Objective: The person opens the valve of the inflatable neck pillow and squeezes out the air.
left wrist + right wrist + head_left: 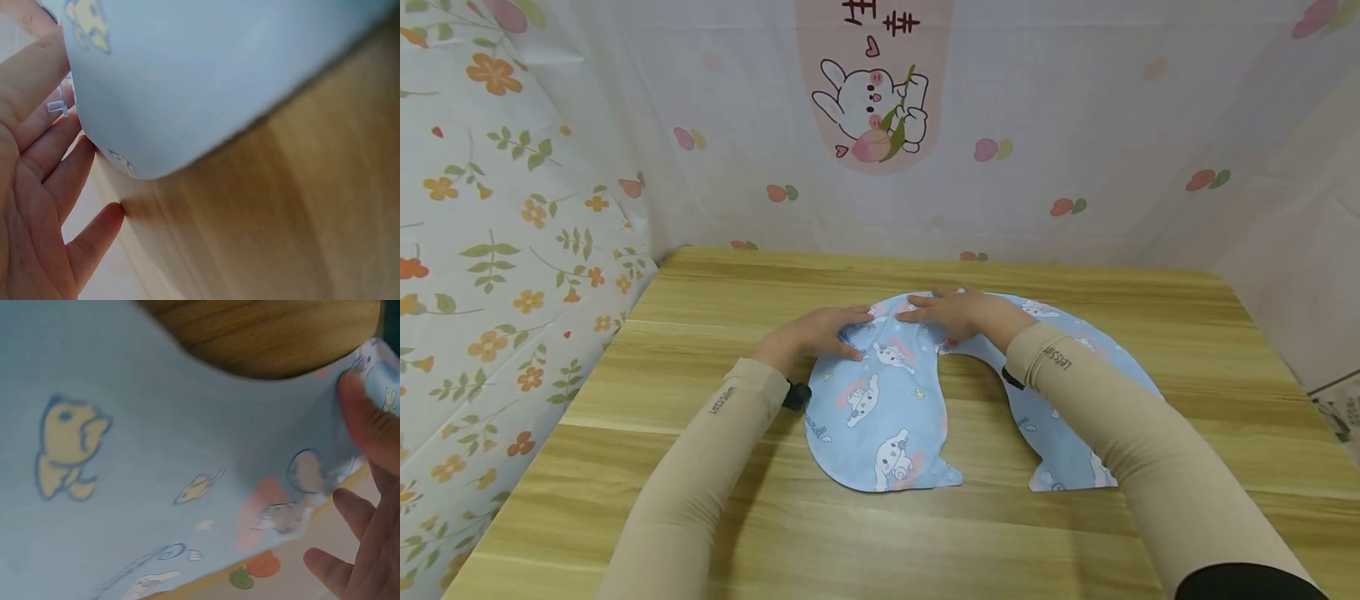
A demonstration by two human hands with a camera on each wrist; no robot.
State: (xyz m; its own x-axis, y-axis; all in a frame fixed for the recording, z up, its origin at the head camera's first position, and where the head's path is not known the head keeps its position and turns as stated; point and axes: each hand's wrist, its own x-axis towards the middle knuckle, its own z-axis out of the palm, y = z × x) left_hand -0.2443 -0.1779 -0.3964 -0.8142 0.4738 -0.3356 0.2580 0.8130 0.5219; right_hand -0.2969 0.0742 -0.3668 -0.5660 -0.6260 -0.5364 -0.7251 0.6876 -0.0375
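A flat, U-shaped light-blue neck pillow (880,417) printed with white cartoon dogs lies on the wooden table, its two ends toward me. My left hand (812,333) rests at the upper left curve, thumb and fingers spread over the edge. Beside those fingers, the left wrist view shows a small clear plastic valve (57,106). Across the top of the curve lies my right hand (958,315), fingers extended to the left. In the right wrist view, its thumb (359,406) presses on the cloth near the inner edge, while other fingers reach past the outer edge.
The wooden table (700,292) runs back to a white printed curtain (1000,100). A flowered cloth (512,292) hangs along the left side, and a pale wall cloth (1300,275) stands at the right.
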